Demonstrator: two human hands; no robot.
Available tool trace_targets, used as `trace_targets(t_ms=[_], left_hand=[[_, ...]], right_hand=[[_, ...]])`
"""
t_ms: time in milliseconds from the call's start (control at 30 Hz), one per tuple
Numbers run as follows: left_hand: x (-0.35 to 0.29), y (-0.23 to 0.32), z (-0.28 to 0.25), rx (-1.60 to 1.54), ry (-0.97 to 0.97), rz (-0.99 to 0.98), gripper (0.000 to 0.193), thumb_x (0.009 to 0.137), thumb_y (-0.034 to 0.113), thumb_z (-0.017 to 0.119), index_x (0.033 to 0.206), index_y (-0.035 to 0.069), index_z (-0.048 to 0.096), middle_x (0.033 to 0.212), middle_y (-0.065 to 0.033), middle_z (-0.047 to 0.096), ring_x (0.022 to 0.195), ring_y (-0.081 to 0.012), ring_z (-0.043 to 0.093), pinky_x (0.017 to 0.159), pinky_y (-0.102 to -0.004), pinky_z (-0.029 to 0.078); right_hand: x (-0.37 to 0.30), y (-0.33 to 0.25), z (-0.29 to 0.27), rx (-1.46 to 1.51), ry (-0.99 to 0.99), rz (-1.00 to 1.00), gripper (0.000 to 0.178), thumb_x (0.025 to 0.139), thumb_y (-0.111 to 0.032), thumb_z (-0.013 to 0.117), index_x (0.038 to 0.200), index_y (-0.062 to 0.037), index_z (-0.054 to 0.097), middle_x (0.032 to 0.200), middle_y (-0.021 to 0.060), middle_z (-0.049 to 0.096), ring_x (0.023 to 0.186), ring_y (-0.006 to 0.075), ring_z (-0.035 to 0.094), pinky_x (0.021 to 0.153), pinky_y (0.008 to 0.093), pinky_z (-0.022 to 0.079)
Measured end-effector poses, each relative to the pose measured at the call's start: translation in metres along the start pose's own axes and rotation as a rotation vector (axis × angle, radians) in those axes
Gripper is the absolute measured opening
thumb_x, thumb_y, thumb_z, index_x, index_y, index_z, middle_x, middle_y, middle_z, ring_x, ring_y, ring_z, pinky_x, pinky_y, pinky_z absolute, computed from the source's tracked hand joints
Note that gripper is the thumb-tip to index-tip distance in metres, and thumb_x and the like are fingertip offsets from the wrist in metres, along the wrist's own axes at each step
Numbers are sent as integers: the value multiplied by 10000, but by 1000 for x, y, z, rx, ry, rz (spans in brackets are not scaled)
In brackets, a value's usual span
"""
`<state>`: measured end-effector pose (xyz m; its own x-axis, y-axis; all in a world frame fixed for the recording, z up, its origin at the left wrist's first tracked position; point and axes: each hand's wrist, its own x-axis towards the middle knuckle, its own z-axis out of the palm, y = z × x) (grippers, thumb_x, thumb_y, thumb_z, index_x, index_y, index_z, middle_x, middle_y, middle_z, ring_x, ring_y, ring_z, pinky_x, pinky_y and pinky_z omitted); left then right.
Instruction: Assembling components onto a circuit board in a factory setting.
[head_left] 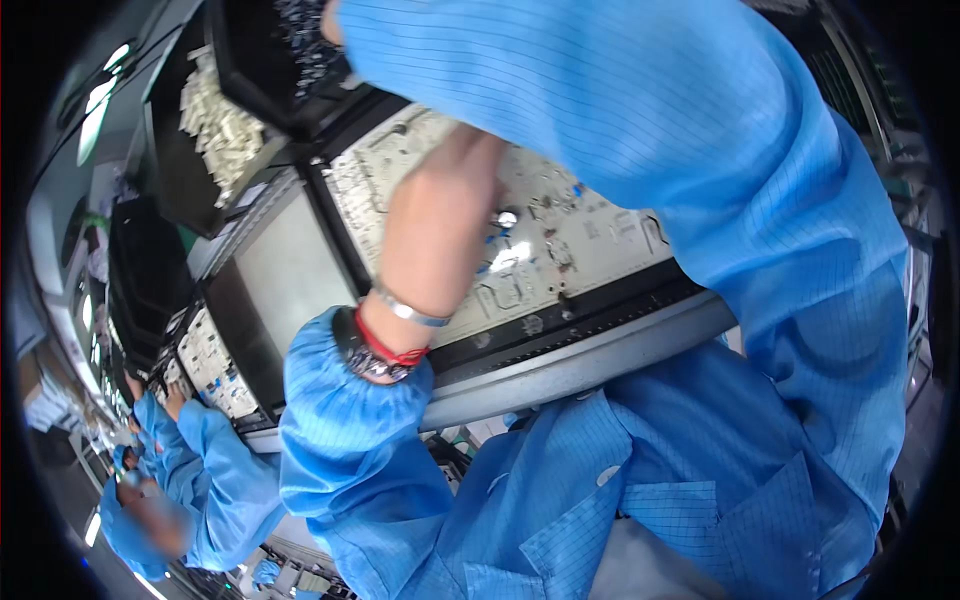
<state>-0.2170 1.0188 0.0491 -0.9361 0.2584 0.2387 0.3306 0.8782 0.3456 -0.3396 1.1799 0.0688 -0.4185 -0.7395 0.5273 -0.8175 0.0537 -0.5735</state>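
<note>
Circuit board (560,250), pale and wide, is seen lying in a dark carrier frame (600,310) on the bench (600,365), tilted across the middle of the picture. The left hand (445,215) is laid on the board's left half, its back turned toward the camera, so the fingers are hidden beneath it; whether they are curled around a part or spread flat cannot be told. A red cord, a silver bangle (410,310) and a dark watch are worn at that wrist, above a blue elastic cuff (350,390).

The right arm, in a blue striped sleeve (640,100), is stretched over the board toward a black bin (290,50) of small dark parts at the upper left. Only a sliver of the right hand (330,20) is visible at the top edge, so its grip cannot be judged.

Another black bin of pale parts (220,125) and a blank grey panel (290,265) are placed to the left. A co-worker in the same blue coat (215,470) is seen further along the line.

As a judgement: the loose sleeve hangs just above the board, and small upright components could be snagged or bent by it. The wrist jewellery sits close to the board's edge and could scrape it.
</note>
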Motion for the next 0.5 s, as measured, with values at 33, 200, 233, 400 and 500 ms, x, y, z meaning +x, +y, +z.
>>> trace_targets(t_ms=[33,200,233,400,500], left_hand=[[-4,-6,4,-70,-12,27,330,685,-33,545,1008,23,581,943,-152,592,821,-328,592,688,-386,501],[-14,0,-5,-198,-27,82,254,735,-16,544,978,20,610,899,-140,605,811,-318,595,707,-382,497],[-13,-2,-10,-300,-85,93,230,754,-7,550,974,20,612,871,-140,608,799,-319,598,705,-383,496],[-8,-32,-69,-262,27,-64,219,800,31,560,999,44,652,885,-120,649,768,-247,628,668,-303,491],[7,-70,-106,-223,297,-446,192,831,75,554,983,58,670,789,-89,651,694,-161,620,625,-250,467]], right_hand=[[-9,3,5,82,13,-33,389,884,-132,499,1247,-25,408,1279,121,403,1161,190,423,949,302,402],[53,-30,19,33,-146,129,331,878,-146,507,1192,-44,488,1237,111,487,1143,209,481,940,329,428],[86,-29,34,-335,-262,170,237,848,-125,516,1066,-40,555,1109,123,548,1037,237,539,871,343,462],[134,25,48,-821,-384,-13,159,788,-75,529,822,-21,675,842,158,661,824,301,647,736,369,519],[126,48,42,-751,-103,-235,151,785,-85,527,809,-12,657,825,171,649,815,331,630,744,381,500]])
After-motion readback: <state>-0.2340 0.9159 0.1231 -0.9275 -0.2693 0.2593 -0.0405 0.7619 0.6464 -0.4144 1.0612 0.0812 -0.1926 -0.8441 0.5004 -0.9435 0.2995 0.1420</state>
